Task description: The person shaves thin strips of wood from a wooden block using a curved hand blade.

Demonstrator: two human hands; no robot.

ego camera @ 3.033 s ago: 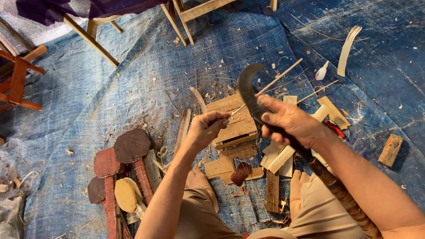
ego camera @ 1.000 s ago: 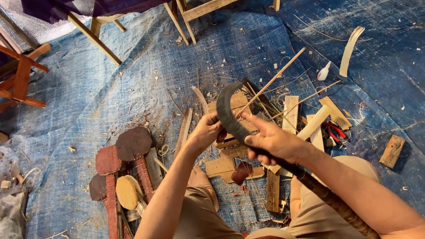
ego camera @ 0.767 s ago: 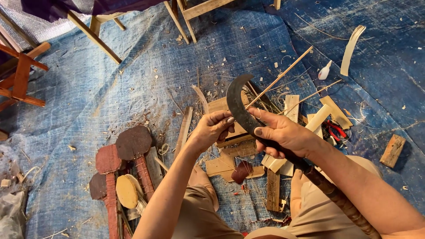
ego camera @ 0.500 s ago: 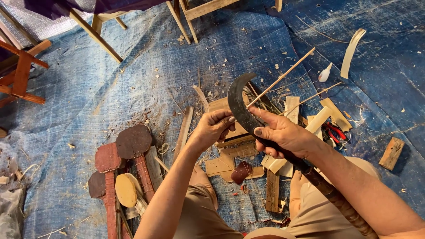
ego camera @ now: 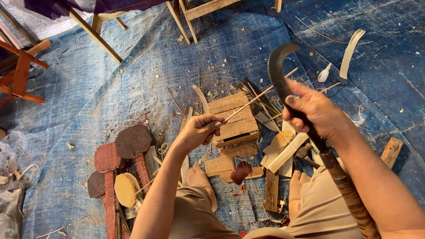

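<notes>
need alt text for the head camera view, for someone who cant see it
Seen from above, a seated person's left hand holds a thin wooden stick over a small slatted wooden block, while the right hand raises a curved dark blade. Wood scraps and round-headed paddles litter a blue tarp.

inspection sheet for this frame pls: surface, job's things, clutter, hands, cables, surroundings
Surface: blue tarp on the ground, strewn with shavings and chips.
Job's things: thin stick, its near end pinched in the left hand, lying across the slatted wooden block; curved dark blade on a wrapped handle, raised in the right hand.
Clutter: round-headed wooden paddles at left, flat offcuts by the feet, curved pale strip, small white bottle.
Hands: left hand shut on the stick; right hand shut on the blade's grip.
Cables: nothing seen.
Surroundings: wooden furniture legs at top, red-brown frame at left.
</notes>
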